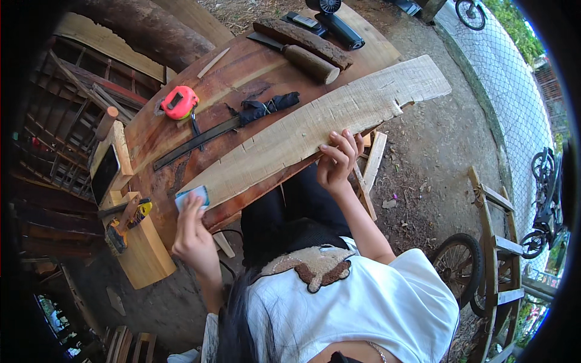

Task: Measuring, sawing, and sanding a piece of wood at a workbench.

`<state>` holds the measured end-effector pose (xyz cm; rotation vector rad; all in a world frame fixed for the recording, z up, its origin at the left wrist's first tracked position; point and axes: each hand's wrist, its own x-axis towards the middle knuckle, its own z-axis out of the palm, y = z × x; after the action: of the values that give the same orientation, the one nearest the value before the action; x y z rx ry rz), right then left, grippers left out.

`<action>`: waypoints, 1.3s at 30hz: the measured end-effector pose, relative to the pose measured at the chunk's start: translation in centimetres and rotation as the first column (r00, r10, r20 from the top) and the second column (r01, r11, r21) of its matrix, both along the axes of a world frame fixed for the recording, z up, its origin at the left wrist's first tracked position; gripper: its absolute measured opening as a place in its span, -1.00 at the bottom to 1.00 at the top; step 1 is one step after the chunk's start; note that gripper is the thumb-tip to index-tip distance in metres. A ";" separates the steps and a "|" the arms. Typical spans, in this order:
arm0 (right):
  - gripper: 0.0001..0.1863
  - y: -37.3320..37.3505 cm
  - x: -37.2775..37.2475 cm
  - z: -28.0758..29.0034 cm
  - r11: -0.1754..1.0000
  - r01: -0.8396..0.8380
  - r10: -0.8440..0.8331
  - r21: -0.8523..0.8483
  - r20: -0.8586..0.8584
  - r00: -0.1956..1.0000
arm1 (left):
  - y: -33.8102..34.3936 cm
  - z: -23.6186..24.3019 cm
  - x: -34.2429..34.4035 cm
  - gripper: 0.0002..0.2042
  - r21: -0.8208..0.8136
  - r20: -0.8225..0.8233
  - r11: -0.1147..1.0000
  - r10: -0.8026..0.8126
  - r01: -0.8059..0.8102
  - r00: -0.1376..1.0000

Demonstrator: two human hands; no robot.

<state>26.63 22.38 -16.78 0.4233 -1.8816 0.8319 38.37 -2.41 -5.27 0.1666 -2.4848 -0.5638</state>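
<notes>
A long, pale rough-sawn plank point(272, 148) lies diagonally over a reddish wooden table point(142, 154), with a notched far end. My left hand point(190, 233) grips a small white-and-light-blue flat item point(200, 195) at the plank's near left end; what it is I cannot tell. My right hand point(339, 160) has its fingers curled on the plank's near edge around the middle. Behind the plank lie a dark bar partly wrapped in black material point(209, 135) and a pink tape measure point(181, 101).
A wooden-handled blade point(308, 64), bark-covered piece point(272, 29) and black devices point(342, 33) sit at the back. Hand tools point(124, 224) rest on left-side blocks. A wooden ladder-like frame point(507, 245) and bicycle wheel point(460, 269) stand right, near parked two-wheelers point(538, 199).
</notes>
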 end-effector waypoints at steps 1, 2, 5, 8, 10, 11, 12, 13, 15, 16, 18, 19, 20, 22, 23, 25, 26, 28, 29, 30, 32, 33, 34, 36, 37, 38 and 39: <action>-0.70 0.0 0.0 0.1 1.000 0.003 -0.003 -0.002 -0.002 1.000 | 0.0 -0.2 -0.2 -0.75 -0.022 -0.007 1.000 0.019 -0.019 1.000; -0.69 -0.3 0.0 0.2 1.000 -0.011 0.011 -0.001 -0.007 1.000 | 0.0 -0.3 0.0 -0.75 -0.042 -0.018 0.998 0.055 -0.055 0.998; -0.68 -0.5 -0.1 0.0 1.000 -0.014 0.014 -0.008 -0.003 1.000 | 4.6 -0.2 -2.5 -0.74 -0.052 -0.035 0.997 -0.061 0.059 0.998; -0.68 -0.8 0.1 0.1 0.999 -0.029 0.029 -0.023 0.009 1.000 | 9.3 -0.8 -5.3 -0.83 -0.123 -0.070 0.951 -0.293 0.283 0.954; -0.69 -0.8 0.2 0.1 0.999 -0.029 0.029 -0.019 0.010 1.000 | 10.1 -1.2 -6.0 -0.83 -0.132 -0.075 0.933 -0.346 0.335 0.935; -0.69 -0.8 0.1 0.1 0.999 -0.025 0.026 -0.021 0.013 1.000 | 9.7 -1.1 -5.9 -0.83 -0.132 -0.076 0.934 -0.345 0.333 0.936; -0.69 -0.7 0.1 0.0 0.999 -0.028 0.028 -0.021 0.015 0.999 | 8.8 -0.8 -5.3 -0.82 -0.105 -0.060 0.936 -0.344 0.337 0.937; -0.69 -0.7 0.1 0.1 1.000 -0.025 0.025 -0.010 0.009 1.000 | 7.7 -0.6 -4.6 -0.82 -0.080 -0.043 0.938 -0.342 0.338 0.939; -0.70 -0.2 0.2 -0.1 1.000 -0.017 0.017 0.000 0.007 1.000 | 5.2 -0.6 -2.6 -0.79 -0.050 -0.026 0.977 -0.208 0.206 0.978; -0.70 -0.2 0.1 0.1 1.000 -0.016 0.016 -0.002 0.004 1.000 | 3.6 -0.3 -1.5 -0.79 -0.017 -0.015 0.993 -0.114 0.114 0.993; -0.70 -0.3 0.1 0.1 1.000 -0.015 0.015 -0.006 0.004 1.000 | 0.9 -0.3 0.3 -0.76 0.033 -0.011 0.998 0.047 -0.046 0.999; -0.71 -0.2 0.1 0.1 1.000 -0.010 0.010 -0.006 -0.001 1.000 | 0.2 -0.2 0.5 -0.75 -0.009 -0.019 0.998 0.058 -0.059 0.998; -0.71 -0.3 0.0 0.2 1.000 -0.012 0.012 -0.006 -0.007 1.000 | 0.0 0.2 0.7 -0.73 -0.050 -0.030 0.996 0.078 -0.079 0.997; -0.70 -0.3 0.0 0.1 1.000 -0.006 0.006 -0.002 -0.015 1.000 | 1.8 0.1 -0.1 -0.73 -0.006 -0.025 0.998 0.059 -0.060 0.998; -0.69 -0.5 0.0 0.1 1.000 -0.011 0.011 -0.003 -0.013 1.000 | 3.1 0.0 -0.8 -0.73 0.037 -0.023 0.998 0.045 -0.044 0.999; -0.68 -0.6 0.0 0.2 1.000 -0.015 0.015 0.001 -0.011 1.000 | 5.7 -0.8 -3.1 -0.70 0.013 -0.102 0.988 -0.149 0.151 0.984; -0.68 -0.6 -0.1 0.1 1.000 -0.018 0.018 0.007 -0.006 1.000 | 7.1 -0.6 -4.2 -0.79 -0.046 -0.082 0.978 -0.207 0.204 0.975; -0.67 -0.8 0.0 0.3 0.999 -0.031 0.031 0.019 0.002 1.000 | 8.6 -1.6 -5.8 -0.80 -0.114 -0.105 0.943 -0.323 0.311 0.940; -0.66 -0.8 0.1 0.2 1.000 -0.023 0.023 0.017 0.011 1.000 | 8.5 -1.5 -5.9 -0.77 -0.084 -0.100 0.936 -0.349 0.341 0.932; -0.66 -0.7 0.1 0.1 1.000 -0.019 0.019 0.014 0.020 1.000 | 8.0 -1.1 -5.8 -0.73 -0.056 -0.094 0.928 -0.371 0.367 0.924; -0.67 -0.7 0.2 0.1 0.999 -0.037 0.037 0.015 0.031 0.999 | 5.6 -0.6 -4.1 -0.71 -0.122 -0.059 0.950 -0.296 0.287 0.954; -0.67 -0.3 0.1 0.0 0.999 -0.031 0.030 0.024 0.022 0.999 | 4.2 -0.8 -3.2 -0.69 -0.054 -0.053 0.971 -0.234 0.232 0.971; -0.68 -0.1 0.1 0.0 0.999 -0.023 0.023 0.029 0.014 1.000 | 2.7 -0.6 -2.4 -0.69 -0.101 -0.031 0.982 -0.165 0.161 0.986; -0.68 0.0 0.0 -0.1 1.000 -0.022 0.022 0.021 0.012 1.000 | -0.2 -0.4 -0.5 -0.72 -0.023 0.008 0.999 -0.026 0.026 1.000; -0.68 0.0 0.0 0.0 1.000 -0.019 0.019 0.017 0.009 1.000 | -1.0 -0.5 -0.1 -0.72 -0.037 -0.008 0.999 -0.001 0.001 1.000; -0.68 -0.1 0.0 0.0 1.000 -0.018 0.018 0.020 0.004 1.000 | -1.2 -0.4 0.1 -0.71 -0.044 -0.029 0.999 0.025 -0.026 0.999; -0.68 0.0 0.0 0.0 1.000 -0.024 0.024 0.015 0.006 1.000 | -0.6 -0.6 -0.1 -0.71 -0.043 -0.028 0.999 0.025 -0.027 0.999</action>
<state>26.60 22.34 -16.74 0.4547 -1.8924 0.8360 38.24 -3.04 -5.91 0.1729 -2.4625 -0.4982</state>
